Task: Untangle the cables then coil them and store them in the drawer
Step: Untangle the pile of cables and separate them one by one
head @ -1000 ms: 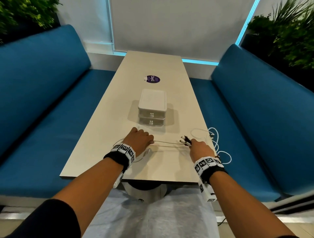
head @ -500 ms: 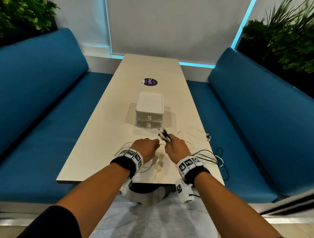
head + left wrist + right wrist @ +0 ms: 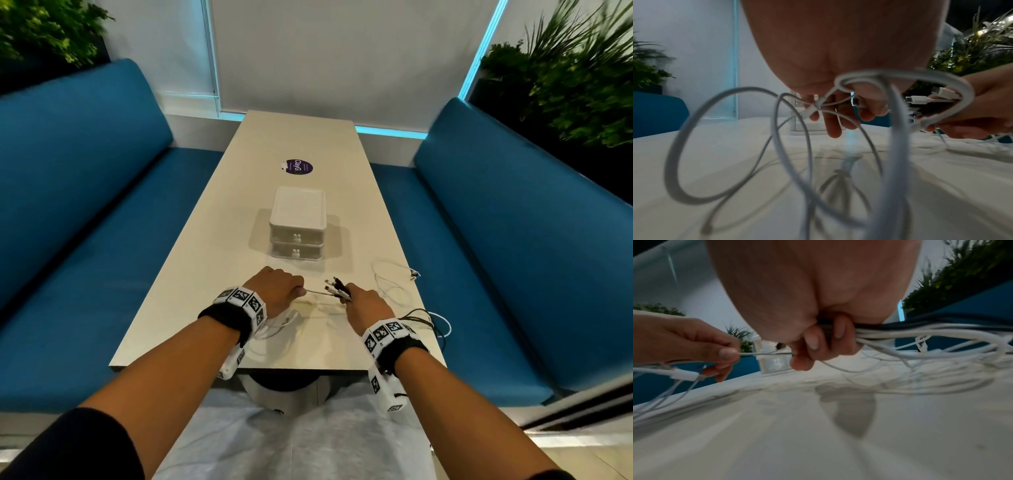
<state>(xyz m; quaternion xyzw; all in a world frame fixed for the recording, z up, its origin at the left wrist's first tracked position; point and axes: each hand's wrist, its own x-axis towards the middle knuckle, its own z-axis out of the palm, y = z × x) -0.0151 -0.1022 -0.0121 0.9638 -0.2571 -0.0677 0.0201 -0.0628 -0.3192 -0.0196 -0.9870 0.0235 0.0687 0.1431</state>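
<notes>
Cables: a tangle of thin white and black charging cables (image 3: 404,308) lies on the near end of the table, part bundled in the right hand, part looped under the left; strands trail off the table's right edge.
Taut strand: one thin white cable (image 3: 766,354) runs straight between the two hands, clear of the table.
Right hand: right hand (image 3: 368,305) has its fingers (image 3: 812,341) curled tight round a bundle of cables, plug ends (image 3: 334,286) sticking out toward the drawer unit.
Left hand: left hand (image 3: 277,291) pinches the taut strand between thumb and forefinger; loose white loops (image 3: 777,146) hang below it, with one white connector (image 3: 812,108) at the fingers.
Drawer unit: small white plastic two-drawer box (image 3: 297,226) stands just beyond the hands at mid-table; both drawers look shut.
Table: long pale laminate table (image 3: 191,284), with a round purple sticker (image 3: 295,167) farther back.
Surroundings: blue upholstered benches (image 3: 85,222) on either side.
Step in hand: judged to be untangling, one cable being drawn out of the bundle.
Next move: likely needs the hands drawn apart until the strand comes free, then coiling; nothing is coiled or stored yet.
Count: two hands, one drawer unit with two drawers; at least three plug ends in the right hand; cable total cannot be told from the tangle.
</notes>
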